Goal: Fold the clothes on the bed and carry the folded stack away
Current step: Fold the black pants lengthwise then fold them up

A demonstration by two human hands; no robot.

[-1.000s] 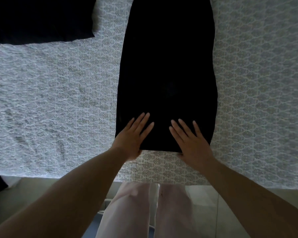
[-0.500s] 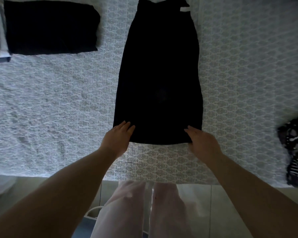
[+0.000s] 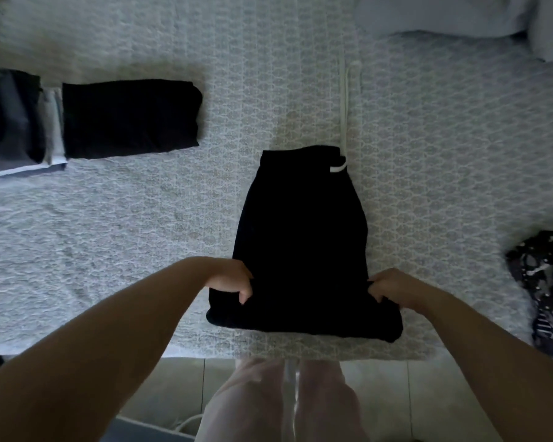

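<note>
Black garment (image 3: 300, 237) edges pinched, left hand (image 3: 230, 280), right hand (image 3: 391, 287)

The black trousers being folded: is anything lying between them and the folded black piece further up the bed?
Nothing visible. Only bare bedspread lies between the black trousers and the folded black piece. Both hands, left and right, grip the trousers' near end.

Patterned bed (image 3: 444, 148), black garment (image 3: 300, 224), folded stack (image 3: 128, 118), printed cloth (image 3: 546, 291)

Black trousers (image 3: 300, 237) (white drawstring (image 3: 344, 100)); white-grey lattice bedspread (image 3: 444, 173); black-white patterned garment (image 3: 546, 288).
</note>
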